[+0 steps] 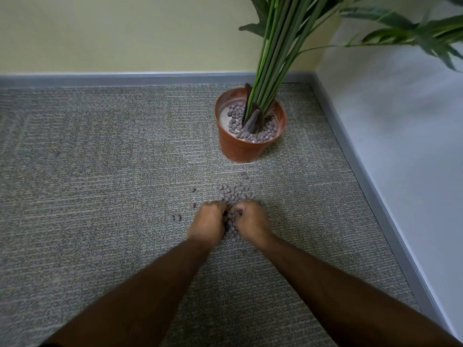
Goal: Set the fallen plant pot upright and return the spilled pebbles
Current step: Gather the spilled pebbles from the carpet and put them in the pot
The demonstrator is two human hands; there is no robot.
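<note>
In the head view, the orange plant pot (246, 136) stood upright on the grey carpet (100, 171) near the room's corner, green stems (273, 61) rising from it and pebbles around their base. The spilled pebbles (234, 192) lay nearer the person. The left hand (208, 222) and right hand (251, 221) pressed together over them, each grip curled around pebbles between the palms.

Carpet (100, 171): grey woven loop pile, coarse, matt, ribbed in rows.
Plant pot (240, 149): terracotta-coloured, looks plastic, smooth, faint sheen, scuffed pale at rim.
Pebbles (235, 191): greyish-purple, round, matt, porous-looking, like fired clay.
Stems (273, 58): green, smooth, slightly glossy.
Skirting strip (125, 80): grey, smooth, satin.
Walls (125, 33): painted, matt.
</note>
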